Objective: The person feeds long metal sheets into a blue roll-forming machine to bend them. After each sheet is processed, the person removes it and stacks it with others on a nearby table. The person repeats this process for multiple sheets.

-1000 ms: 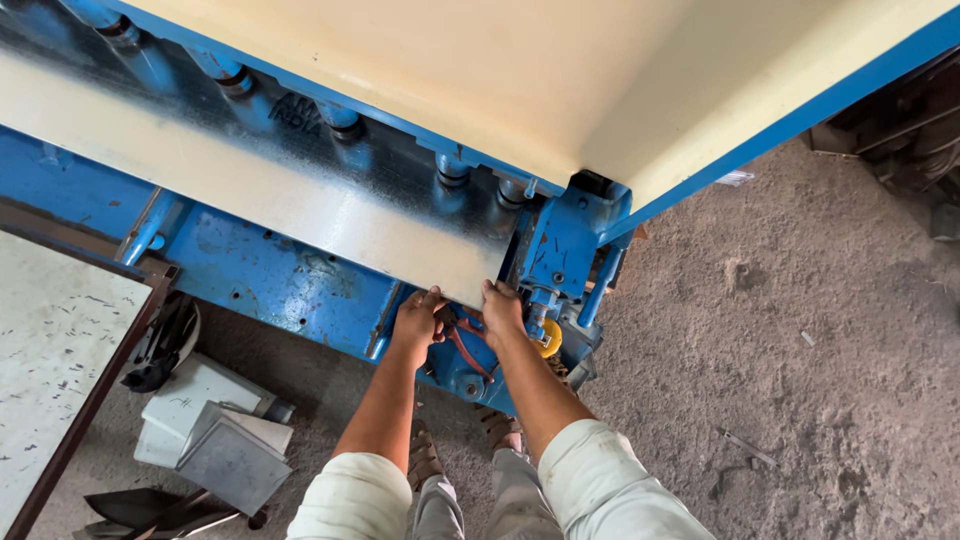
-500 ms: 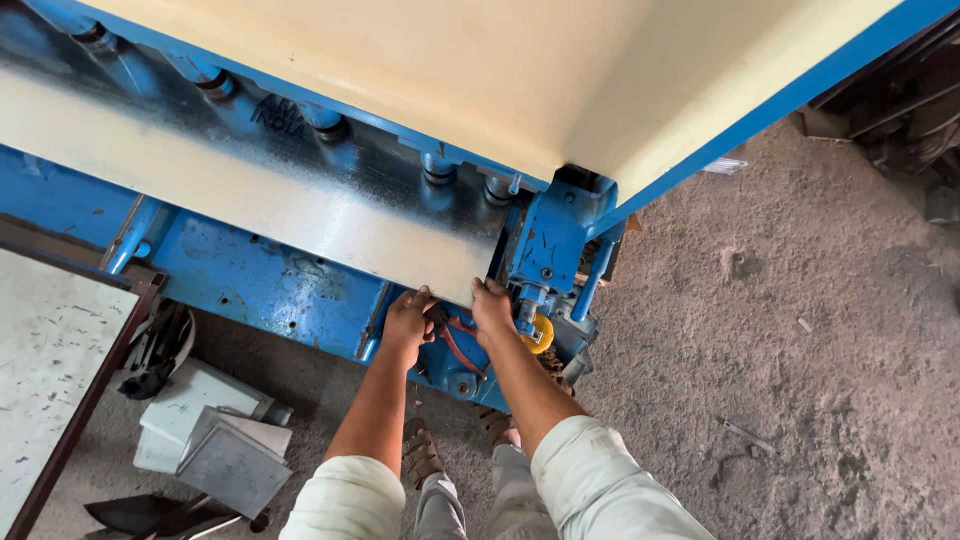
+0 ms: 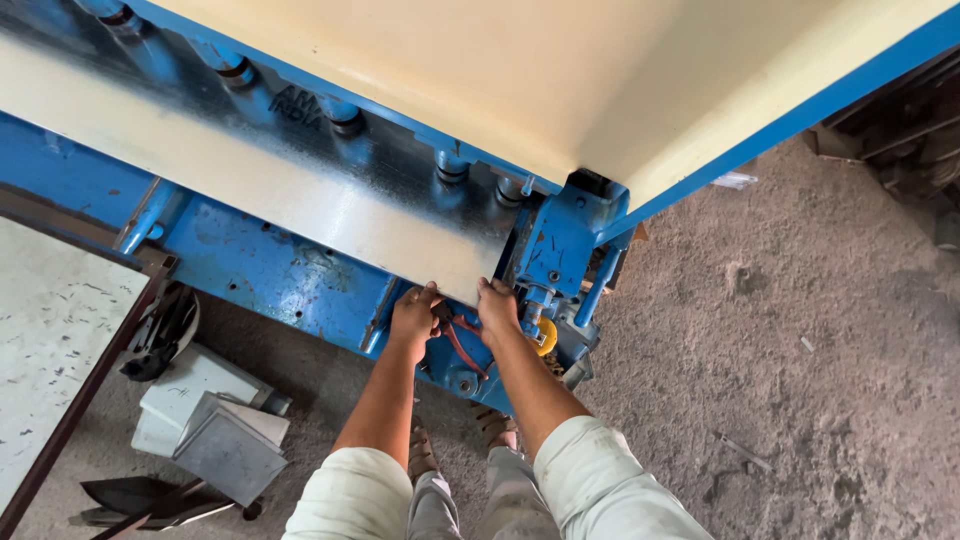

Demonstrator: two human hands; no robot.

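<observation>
Far left: pale speckled table top (image 3: 45,350) in a dark frame, lying at the edge of view. Just beside it, low: black tool (image 3: 160,330) leaning against the machine base, white box (image 3: 190,385) and grey folded sheet-metal pieces (image 3: 228,452) sitting on the dusty floor (image 3: 800,380).

Centre-left to centre: blue machine frame (image 3: 250,270) running diagonally, carrying a long pale metal sheet (image 3: 250,195) on its bed; cream panel (image 3: 500,70) overhanging above, edged in blue.

Centre: left hand (image 3: 415,312) resting on the near end of the sheet, fingers curled together over its lower edge, gripping it. Right hand (image 3: 497,305) lying just beside, touching the same edge near the corner, fingers bent and pressed together; possibly also pressing against the blue bracket (image 3: 562,245), view too cramped to confirm. Red cable (image 3: 462,345) looping between and below the two wrists. Yellow knob (image 3: 545,338) sitting just right of the right hand.

Below: both forearms extending down to rolled light sleeves (image 3: 600,475); sandalled feet (image 3: 425,452) standing beneath.

Right: bare dusty floor, dark machinery (image 3: 910,130) showing at top right.
</observation>
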